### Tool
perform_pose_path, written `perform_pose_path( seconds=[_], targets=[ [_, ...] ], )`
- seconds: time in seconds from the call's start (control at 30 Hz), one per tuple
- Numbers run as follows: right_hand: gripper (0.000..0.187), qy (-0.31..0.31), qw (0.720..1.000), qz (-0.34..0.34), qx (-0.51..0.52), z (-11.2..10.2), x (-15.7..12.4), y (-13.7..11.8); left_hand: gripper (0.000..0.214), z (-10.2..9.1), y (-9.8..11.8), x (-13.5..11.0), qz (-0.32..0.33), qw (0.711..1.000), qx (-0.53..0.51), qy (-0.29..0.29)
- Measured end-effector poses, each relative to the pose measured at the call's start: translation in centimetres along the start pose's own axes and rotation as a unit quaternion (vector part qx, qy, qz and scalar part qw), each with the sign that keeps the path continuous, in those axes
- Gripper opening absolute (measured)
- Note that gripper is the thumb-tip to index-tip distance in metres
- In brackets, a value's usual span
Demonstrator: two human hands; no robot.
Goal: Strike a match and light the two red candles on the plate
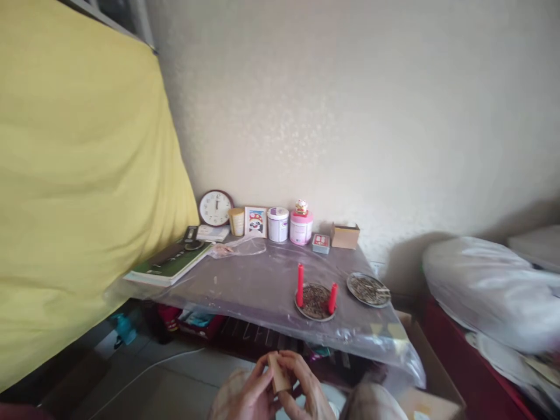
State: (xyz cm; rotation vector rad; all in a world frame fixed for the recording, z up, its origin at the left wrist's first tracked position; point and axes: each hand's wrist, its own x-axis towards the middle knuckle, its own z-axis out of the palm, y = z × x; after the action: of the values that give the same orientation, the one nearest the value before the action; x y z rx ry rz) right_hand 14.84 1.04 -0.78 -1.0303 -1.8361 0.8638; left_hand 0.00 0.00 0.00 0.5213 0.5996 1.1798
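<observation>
A small tan box (279, 376), like a matchbox in size, is held between my two hands in front of the table's near edge. My left hand (254, 389) grips its left side, the thumb along it. From the right, the fingers of my right hand (307, 386) close on the same box. Beyond them on the table stands a round metal plate (315, 316) of dark grains with a tall red candle (300, 286) and a shorter red candle (333, 298) upright on it. Farther right, a second plate (370, 303) carries several thin sticks.
Plastic sheeting covers the table (258, 280). Along the wall stand a clock (216, 208), a picture frame (255, 221), a white tin (277, 225), a pink tin (301, 228) and a cardboard box (345, 236). A large book (175, 262) lies left, beside a yellow cloth (87, 175).
</observation>
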Motion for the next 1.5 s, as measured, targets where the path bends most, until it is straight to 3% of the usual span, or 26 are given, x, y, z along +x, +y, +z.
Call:
perform_pose_path(
  seconds=[0.17, 0.4, 0.63, 0.8, 1.0, 1.2, 1.5],
  targets=[
    [0.047, 0.057, 0.998, 0.002, 0.036, -0.7, -1.4, -1.8, 0.026, 1.9, -0.2, -0.6, -0.013, 0.999, -0.025, 0.035],
    [0.052, 0.107, 0.991, 0.032, 0.072, -1.6, -3.5, -3.9, 0.032, 4.8, 0.3, -2.1, 0.025, 0.997, 0.054, -0.055],
    [0.059, 0.116, 0.99, -0.08, 0.019, -2.6, -5.0, -4.0, 0.053, 4.7, 0.6, -2.4, 0.041, 0.988, 0.091, -0.115],
    [0.066, 0.092, 0.991, -0.093, -0.001, -3.2, -5.4, -3.7, 0.052, 4.3, 0.7, -2.2, 0.029, 0.983, 0.1, -0.153],
    [0.074, 0.059, 0.991, -0.117, -0.037, -4.3, -5.2, -4.7, 0.04, 3.6, 0.0, -2.4, -0.016, 0.991, 0.047, -0.121],
    [0.061, 0.025, 0.996, -0.084, -0.034, -4.9, -5.1, -5.2, 0.031, 3.0, -0.9, -2.5, -0.058, 0.996, 0.025, -0.066],
    [0.063, -0.006, 0.999, -0.032, -0.041, -6.8, -6.5, -4.4, 0.028, 3.6, -2.9, -2.0, -0.129, 0.991, 0.006, -0.029]
  ],
)
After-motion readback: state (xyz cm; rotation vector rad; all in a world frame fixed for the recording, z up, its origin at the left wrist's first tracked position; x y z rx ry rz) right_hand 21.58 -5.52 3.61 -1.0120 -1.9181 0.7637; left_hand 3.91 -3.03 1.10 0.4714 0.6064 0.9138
